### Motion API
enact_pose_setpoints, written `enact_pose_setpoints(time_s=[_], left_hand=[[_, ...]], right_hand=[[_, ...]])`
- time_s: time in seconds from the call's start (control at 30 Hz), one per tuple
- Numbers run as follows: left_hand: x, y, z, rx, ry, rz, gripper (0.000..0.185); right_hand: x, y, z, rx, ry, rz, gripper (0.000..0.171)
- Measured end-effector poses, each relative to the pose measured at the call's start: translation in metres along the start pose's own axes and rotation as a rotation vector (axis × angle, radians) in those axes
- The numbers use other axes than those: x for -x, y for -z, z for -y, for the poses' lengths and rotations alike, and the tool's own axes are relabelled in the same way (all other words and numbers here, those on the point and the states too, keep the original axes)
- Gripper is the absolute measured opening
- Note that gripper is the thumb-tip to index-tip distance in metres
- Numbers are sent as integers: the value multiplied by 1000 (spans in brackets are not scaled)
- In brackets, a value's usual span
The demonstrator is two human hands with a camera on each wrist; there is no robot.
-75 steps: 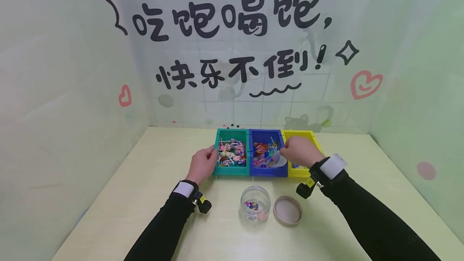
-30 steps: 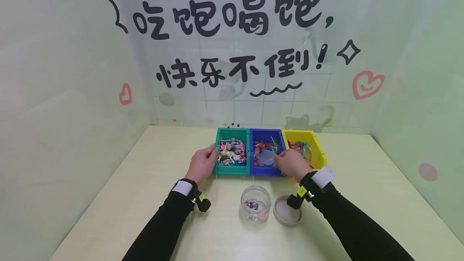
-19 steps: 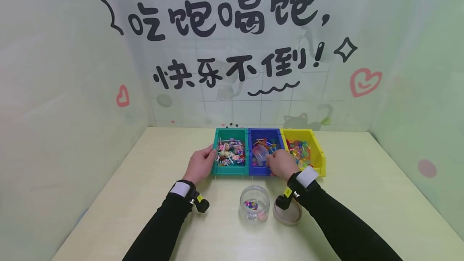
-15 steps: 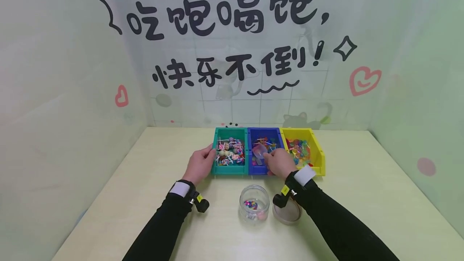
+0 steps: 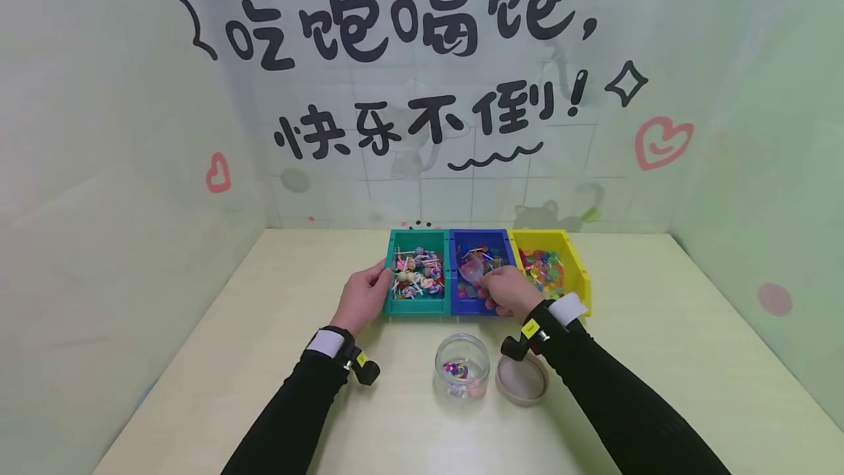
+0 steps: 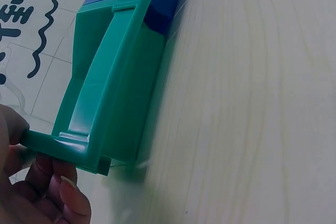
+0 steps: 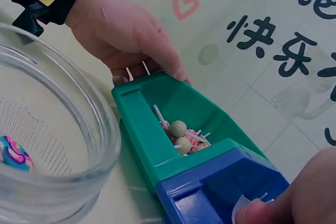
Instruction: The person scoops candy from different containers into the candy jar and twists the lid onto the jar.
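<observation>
- Pale wood-grain counter [image 5: 264,358] carried everything, backed by a wall sheet [image 5: 409,79] with black writing reading "吃饱喝饱, 快乐不倒!".
- Three bins stood touching in a row: green bin [image 5: 417,305], blue bin [image 5: 461,306], yellow bin [image 5: 575,270], all holding sweets.
- The left hand [image 5: 361,302] had its grip closed on the green bin's left rim.
- The right hand [image 5: 506,292] pinched a clear scoop [image 5: 471,267] down among the blue bin's candies.
- The glass jar [image 5: 462,370] stood open near the bins, its lid [image 5: 522,380] lying just beside it.
- The jar held only a few sweets, so I judge filling barely begun.
- Yellow wrist tags' print was unreadable.
</observation>
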State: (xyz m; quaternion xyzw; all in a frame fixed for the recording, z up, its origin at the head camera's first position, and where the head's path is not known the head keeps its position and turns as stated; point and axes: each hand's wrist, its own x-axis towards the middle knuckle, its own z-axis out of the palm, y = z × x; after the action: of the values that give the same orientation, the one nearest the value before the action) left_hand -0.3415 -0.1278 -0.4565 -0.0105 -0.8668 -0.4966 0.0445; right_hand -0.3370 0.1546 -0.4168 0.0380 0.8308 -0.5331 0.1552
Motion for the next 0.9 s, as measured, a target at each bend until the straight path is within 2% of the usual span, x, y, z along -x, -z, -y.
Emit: enact_pose_setpoints(time_s=[0.2, 0.43, 0.57, 0.9], left_hand=[[3, 0, 1, -1, 11, 0, 53], [1, 0, 0, -5, 4, -8, 52], [1, 0, -1, -7, 18, -6, 53], [1, 0, -1, -1, 24, -8, 54]], right_hand=[[4, -4, -5, -53, -12, -10, 34], [10, -2, -8, -102, 34, -42, 34], [16, -1, -10, -126, 31, -56, 34], [29, 6, -21, -146, 82, -40, 37]])
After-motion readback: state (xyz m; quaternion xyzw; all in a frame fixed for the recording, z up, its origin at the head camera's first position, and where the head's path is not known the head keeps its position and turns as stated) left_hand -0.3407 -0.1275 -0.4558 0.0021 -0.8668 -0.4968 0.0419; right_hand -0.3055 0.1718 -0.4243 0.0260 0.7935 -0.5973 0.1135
